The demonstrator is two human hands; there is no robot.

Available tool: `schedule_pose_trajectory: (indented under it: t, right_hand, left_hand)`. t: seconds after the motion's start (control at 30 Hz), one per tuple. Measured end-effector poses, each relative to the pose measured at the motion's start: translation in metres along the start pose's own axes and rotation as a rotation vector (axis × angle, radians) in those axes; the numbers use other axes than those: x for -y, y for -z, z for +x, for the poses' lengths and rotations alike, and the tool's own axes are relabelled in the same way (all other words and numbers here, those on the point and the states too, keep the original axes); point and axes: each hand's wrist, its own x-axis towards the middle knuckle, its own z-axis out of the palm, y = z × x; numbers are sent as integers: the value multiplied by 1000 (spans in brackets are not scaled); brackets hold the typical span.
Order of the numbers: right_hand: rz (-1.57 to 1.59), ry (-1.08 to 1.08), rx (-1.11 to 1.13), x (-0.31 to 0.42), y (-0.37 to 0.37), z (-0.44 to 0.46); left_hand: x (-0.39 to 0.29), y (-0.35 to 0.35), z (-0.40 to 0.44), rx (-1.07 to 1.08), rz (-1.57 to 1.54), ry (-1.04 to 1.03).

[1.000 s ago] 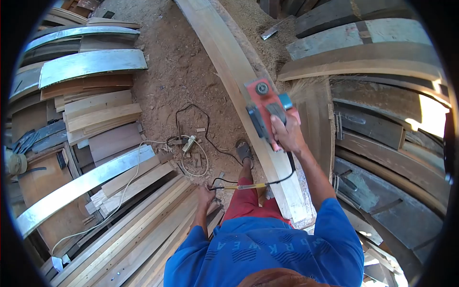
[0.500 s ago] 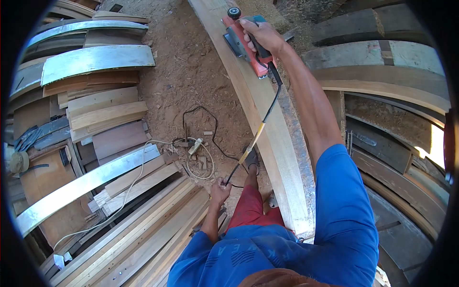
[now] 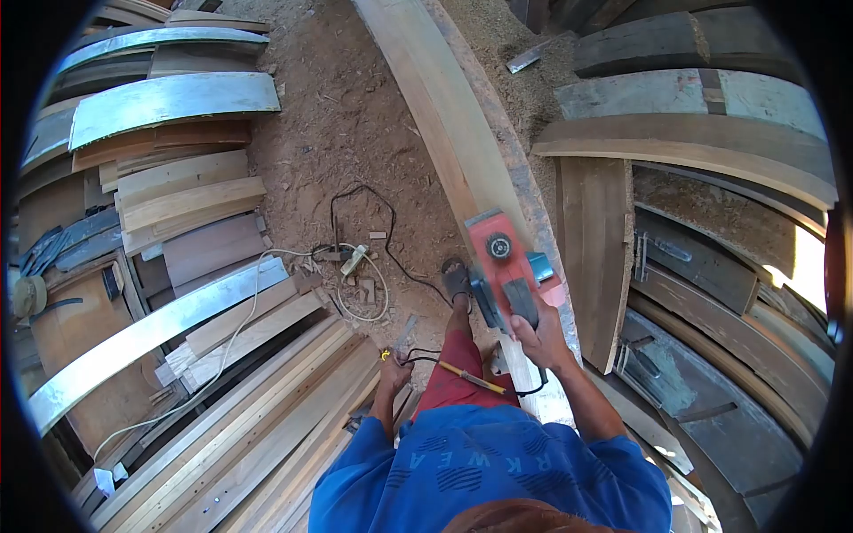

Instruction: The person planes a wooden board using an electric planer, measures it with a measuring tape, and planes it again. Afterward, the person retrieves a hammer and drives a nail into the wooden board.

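Observation:
My right hand (image 3: 546, 339) is wrapped round the rear handle of a red and black electric planer (image 3: 487, 233). The planer rests over the near part of a long pale wooden plank (image 3: 449, 133). From the planer's back, a black power cord (image 3: 531, 390) with a yellow-wrapped stretch (image 3: 473, 377) loops across my lap to the left. My left hand (image 3: 394, 373) is closed on that cord, low beside my left leg. A small yellow bit shows at its fingers; what it is I cannot tell.
A white socket block (image 3: 354, 258) with a pale lead lies on the dirt floor (image 3: 302, 169), near a black cable (image 3: 391, 209). Stacked boards (image 3: 191, 191) line the left side. More boards (image 3: 684, 138) lie at the right. My sandalled foot (image 3: 456, 277) is beside the plank.
My right hand has drawn the planer back along the plank, from the far part to close by my body. The cord has gone slack and now loops over my lap.

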Motion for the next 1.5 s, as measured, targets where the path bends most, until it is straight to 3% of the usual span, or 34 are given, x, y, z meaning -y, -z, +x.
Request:
schedule_pose_trajectory:
  t: [0.13,0.5,0.67,0.77,0.87,0.97,1.1,1.13,1.23,1.3,1.33,1.4,1.5]
  right_hand:
    - [3,76,-139,30,-8,46]
    - [40,178,-179,133,4,297]
    - [-136,181,-189,194,13,382]
    - [-75,-120,-157,234,22,404]
    - [202,-23,18,195,23,446]
    - [29,172,-98,163,33,406]
    - [40,148,-97,117,42,276]
    - [-77,87,-78,95,47,241]
    - [38,-129,9,49,51,108]
    - [13,72,-156,19,40,41]
    - [-9,-4,-114,4,42,18]
    - [-22,-148,-74,-8,39,7]
    - [-34,54,-233,16,30,58]
  left_hand:
    - [2,-3,7,-17,-4,8]
    - [-55,7,43,-41,-189,30]
    - [-99,11,52,-92,-239,-91]
    - [-106,15,53,-142,-268,-188]
    - [-109,24,55,-194,-360,-197]
    - [-81,19,54,-212,-329,-175]
    - [-58,20,49,-144,-96,-65]
    - [-50,17,49,-120,-32,-32]
    - [-57,21,30,-44,-53,-2]
    - [-52,14,31,-18,25,-29]
    - [-46,10,30,0,69,-40]
    - [-44,2,32,19,59,-41]
    - [-53,1,32,-2,58,-41]
